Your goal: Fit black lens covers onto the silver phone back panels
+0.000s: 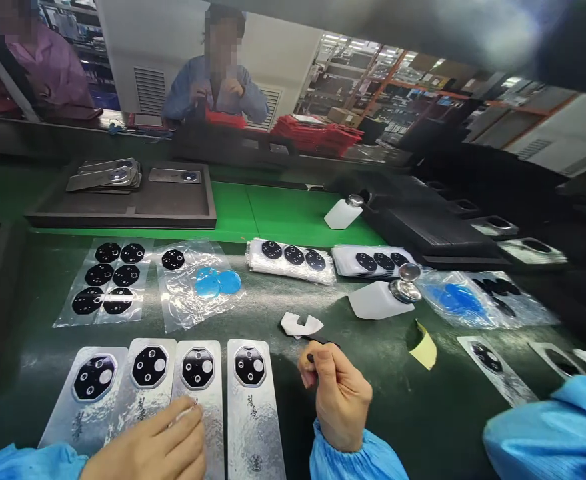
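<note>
Four silver panels (255, 427) with black octagonal camera plates (249, 366) lie side by side at the front left. My left hand (153, 443) is over the second and third of them, its fingers pressed together; what they hold, if anything, is too small to name. My right hand (340, 393), right of the panels, is closed on a thin dark tool (323, 341). Just beyond the tool's tip lies a torn white piece (301, 325). Clear sheets of black discs (99, 275) and a plastic bag with blue discs (207, 283) lie behind the panels.
Farther back are a grey tray (123, 219) of silver panels, stacked strips (293, 261) with black discs and two white bottles (380, 300). A yellow scrap (424, 347), more panels and a blue sleeve (553, 430) are at the right. People sit beyond the bench.
</note>
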`<state>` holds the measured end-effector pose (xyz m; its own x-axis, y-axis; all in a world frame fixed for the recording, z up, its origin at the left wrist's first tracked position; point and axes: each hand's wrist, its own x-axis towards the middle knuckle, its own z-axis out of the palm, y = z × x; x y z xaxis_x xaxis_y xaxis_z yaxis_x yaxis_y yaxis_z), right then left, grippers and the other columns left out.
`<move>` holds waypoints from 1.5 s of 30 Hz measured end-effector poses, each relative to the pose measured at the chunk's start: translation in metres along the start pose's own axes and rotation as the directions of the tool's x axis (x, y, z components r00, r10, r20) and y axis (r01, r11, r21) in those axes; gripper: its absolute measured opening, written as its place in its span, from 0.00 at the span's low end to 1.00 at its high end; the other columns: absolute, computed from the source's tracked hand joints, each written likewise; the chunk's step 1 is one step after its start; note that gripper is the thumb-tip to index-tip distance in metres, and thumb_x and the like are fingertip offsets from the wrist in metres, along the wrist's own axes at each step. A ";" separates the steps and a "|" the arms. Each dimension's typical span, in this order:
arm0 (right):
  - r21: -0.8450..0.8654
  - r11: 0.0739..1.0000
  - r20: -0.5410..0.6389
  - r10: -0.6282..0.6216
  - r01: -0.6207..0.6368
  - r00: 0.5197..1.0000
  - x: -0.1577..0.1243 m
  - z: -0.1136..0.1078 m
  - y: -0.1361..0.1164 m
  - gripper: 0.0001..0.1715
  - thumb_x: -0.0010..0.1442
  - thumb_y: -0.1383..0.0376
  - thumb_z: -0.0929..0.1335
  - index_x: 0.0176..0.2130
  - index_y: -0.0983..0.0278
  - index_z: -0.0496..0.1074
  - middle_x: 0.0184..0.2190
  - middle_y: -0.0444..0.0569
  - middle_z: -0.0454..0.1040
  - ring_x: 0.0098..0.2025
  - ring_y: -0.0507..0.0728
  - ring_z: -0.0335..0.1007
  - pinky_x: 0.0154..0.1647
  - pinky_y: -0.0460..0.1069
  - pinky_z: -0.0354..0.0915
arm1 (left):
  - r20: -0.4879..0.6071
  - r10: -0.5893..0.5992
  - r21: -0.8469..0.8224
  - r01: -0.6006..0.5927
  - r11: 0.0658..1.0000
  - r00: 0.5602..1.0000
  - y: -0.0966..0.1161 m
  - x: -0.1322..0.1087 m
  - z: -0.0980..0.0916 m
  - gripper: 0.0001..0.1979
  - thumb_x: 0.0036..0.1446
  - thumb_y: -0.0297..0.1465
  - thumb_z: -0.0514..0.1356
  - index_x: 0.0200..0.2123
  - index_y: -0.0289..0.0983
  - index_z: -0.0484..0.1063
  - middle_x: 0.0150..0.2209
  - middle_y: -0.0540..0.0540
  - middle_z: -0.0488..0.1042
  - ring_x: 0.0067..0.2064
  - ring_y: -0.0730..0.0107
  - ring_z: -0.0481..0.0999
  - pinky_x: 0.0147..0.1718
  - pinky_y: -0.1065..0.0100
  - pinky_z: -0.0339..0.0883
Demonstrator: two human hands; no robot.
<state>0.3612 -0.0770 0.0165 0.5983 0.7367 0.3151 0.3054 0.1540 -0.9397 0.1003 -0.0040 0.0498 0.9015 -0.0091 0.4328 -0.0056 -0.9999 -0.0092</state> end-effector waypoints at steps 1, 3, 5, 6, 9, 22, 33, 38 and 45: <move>-0.023 1.000 0.021 -0.016 0.016 1.000 -0.002 -0.001 -0.003 0.20 0.69 0.61 0.63 0.25 0.62 0.66 0.20 0.41 0.63 0.22 0.49 0.60 0.23 0.46 0.59 | -0.016 -0.015 -0.012 0.015 1.000 1.000 -0.004 -0.004 0.001 0.12 0.61 0.20 0.51 0.37 0.33 0.75 0.39 0.43 0.78 0.46 0.61 0.76 0.60 0.54 0.59; -0.046 0.998 0.103 -0.026 0.031 0.994 -0.005 0.001 -0.011 0.12 0.67 0.63 0.66 0.30 0.61 0.73 0.24 0.43 0.69 0.27 0.51 0.66 0.28 0.46 0.64 | -0.051 -0.039 -0.006 0.039 0.999 0.998 -0.012 -0.009 0.005 0.14 0.61 0.17 0.50 0.38 0.31 0.75 0.39 0.42 0.78 0.47 0.61 0.77 0.61 0.55 0.60; -0.025 1.000 0.167 -0.012 0.016 0.986 -0.008 0.005 -0.019 0.04 0.64 0.65 0.69 0.36 0.60 0.75 0.30 0.46 0.73 0.32 0.53 0.71 0.32 0.47 0.67 | -0.066 -0.032 0.020 0.033 0.999 0.997 -0.019 -0.010 0.009 0.15 0.63 0.17 0.48 0.37 0.31 0.75 0.38 0.42 0.78 0.47 0.61 0.77 0.60 0.56 0.62; -0.007 1.000 0.189 -0.003 0.005 0.982 -0.009 0.008 -0.023 0.03 0.63 0.66 0.69 0.37 0.60 0.76 0.32 0.47 0.74 0.35 0.54 0.72 0.33 0.47 0.69 | -0.059 -0.025 0.032 0.027 0.999 0.998 -0.021 -0.009 0.011 0.15 0.63 0.17 0.48 0.37 0.31 0.75 0.38 0.42 0.78 0.47 0.61 0.77 0.60 0.56 0.62; 0.029 0.999 0.235 0.015 -0.022 0.972 -0.013 0.017 -0.030 0.05 0.61 0.68 0.70 0.39 0.59 0.76 0.34 0.47 0.75 0.37 0.55 0.74 0.35 0.46 0.71 | -0.039 -0.016 0.043 0.017 0.999 0.999 -0.024 -0.010 0.015 0.16 0.64 0.18 0.47 0.37 0.31 0.75 0.38 0.42 0.78 0.47 0.62 0.77 0.61 0.57 0.61; 0.011 0.985 0.294 0.159 -0.170 0.942 -0.020 0.031 -0.012 0.06 0.62 0.61 0.70 0.34 0.60 0.78 0.29 0.45 0.75 0.31 0.53 0.72 0.28 0.45 0.67 | -0.041 -0.030 0.001 0.030 1.000 0.999 -0.027 -0.010 0.019 0.17 0.66 0.18 0.46 0.37 0.30 0.75 0.39 0.43 0.79 0.47 0.61 0.77 0.56 0.58 0.69; -0.074 0.997 0.413 0.044 -0.014 0.910 -0.019 0.044 -0.026 0.07 0.62 0.70 0.67 0.41 0.60 0.72 0.32 0.44 0.73 0.34 0.52 0.71 0.35 0.45 0.67 | -0.015 -0.017 0.035 0.018 0.999 1.000 -0.025 -0.011 0.018 0.14 0.64 0.18 0.49 0.38 0.29 0.75 0.39 0.41 0.79 0.46 0.60 0.79 0.52 0.57 0.73; -0.148 0.965 0.554 -0.101 0.217 0.826 -0.022 0.067 -0.028 0.09 0.63 0.75 0.64 0.38 0.62 0.69 0.35 0.47 0.69 0.34 0.53 0.68 0.32 0.46 0.65 | -0.014 -0.014 0.041 0.014 0.999 1.000 -0.024 -0.009 0.019 0.15 0.64 0.18 0.48 0.39 0.28 0.75 0.40 0.41 0.79 0.45 0.60 0.79 0.52 0.58 0.73; -0.314 0.809 0.580 -0.251 0.497 0.775 -0.028 0.078 -0.019 0.12 0.63 0.78 0.61 0.40 0.64 0.67 0.39 0.51 0.63 0.37 0.56 0.60 0.34 0.50 0.62 | 0.003 -0.005 0.062 0.005 0.998 1.000 -0.024 -0.013 0.022 0.15 0.63 0.18 0.48 0.40 0.28 0.75 0.42 0.40 0.77 0.47 0.59 0.78 0.54 0.58 0.70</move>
<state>0.2809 -0.0488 0.0151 -0.0420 0.9142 0.4030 0.7771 0.2834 -0.5619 0.0983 0.0199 0.0249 0.9026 -0.0039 0.4305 0.0255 -0.9977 -0.0625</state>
